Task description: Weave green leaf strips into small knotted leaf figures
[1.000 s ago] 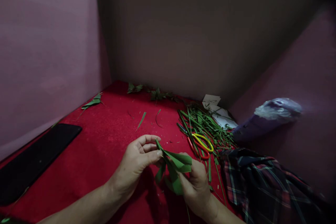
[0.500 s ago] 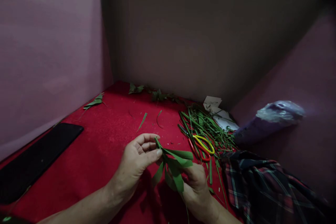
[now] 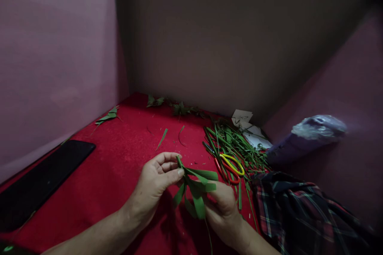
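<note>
Green leaf strips [image 3: 198, 195], joined at one end, fan out between my hands above a red cloth surface [image 3: 119, 167]. My left hand [image 3: 158, 179] pinches the joined end between thumb and fingers. On the other side, my right hand [image 3: 223, 207] is closed at the leaves, its fingertips partly hidden behind them. A thin strand hangs down below the leaves. Right of my hands, scissors [image 3: 231, 169] with yellow and red handles lie against a pile of cut green leaves and stems [image 3: 236, 139].
A black flat object [image 3: 44, 179] lies at the left. White papers [image 3: 255, 135], a purple plastic-wrapped roll [image 3: 302, 139] and plaid fabric [image 3: 302, 207] are at the right. Leaf bunches [image 3: 182, 109] line the back; another [image 3: 107, 116] sits back left.
The leaf strips have shifted slightly left and curl differently, their lower tips bent inward. My right hand has turned a little and moved slightly; my left hand stays almost still.
</note>
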Motion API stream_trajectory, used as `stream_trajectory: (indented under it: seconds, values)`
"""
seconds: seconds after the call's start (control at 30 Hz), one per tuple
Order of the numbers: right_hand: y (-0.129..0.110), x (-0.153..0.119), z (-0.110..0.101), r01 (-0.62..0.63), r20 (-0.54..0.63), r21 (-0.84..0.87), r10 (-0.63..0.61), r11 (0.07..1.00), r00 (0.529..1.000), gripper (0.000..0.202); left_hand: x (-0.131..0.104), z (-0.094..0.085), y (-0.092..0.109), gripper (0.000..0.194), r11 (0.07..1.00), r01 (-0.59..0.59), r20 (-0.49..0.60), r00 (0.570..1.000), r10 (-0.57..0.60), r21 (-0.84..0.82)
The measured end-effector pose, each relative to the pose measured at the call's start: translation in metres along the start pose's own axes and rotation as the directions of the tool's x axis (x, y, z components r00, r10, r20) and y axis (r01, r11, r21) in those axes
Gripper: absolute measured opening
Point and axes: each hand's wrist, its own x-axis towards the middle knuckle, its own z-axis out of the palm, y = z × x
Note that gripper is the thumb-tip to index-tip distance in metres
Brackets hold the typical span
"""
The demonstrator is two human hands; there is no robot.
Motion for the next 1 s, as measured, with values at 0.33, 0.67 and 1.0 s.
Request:
stream_trajectory:
  seconds: [0.33,0.67,1.0]
  values:
    - [0.0019,-0.0011,-0.0036,0.116,0.023,-0.140,-0.114,0.983,0.993,0.038,-0.0013,-0.0008,0.0005,0.030,1.000,0.006,0.018,1.000,-0.006,0.010]
    - [-0.0027,-0.0007,-0.0020,0.144,-0.002,-0.079,-0.145,0.986,0.989,0.040,-0.0004,-0.0003,-0.0005,0.029,1.000,-0.001,0.026,1.000,0.000,0.019]
    - [0.0018,-0.0038,0.0009,0.083,-0.044,-0.015,-0.083,0.996,0.996,0.040,-0.0005,0.0006,-0.0002,0.029,1.000,0.008,0.035,0.999,-0.009,0.014]
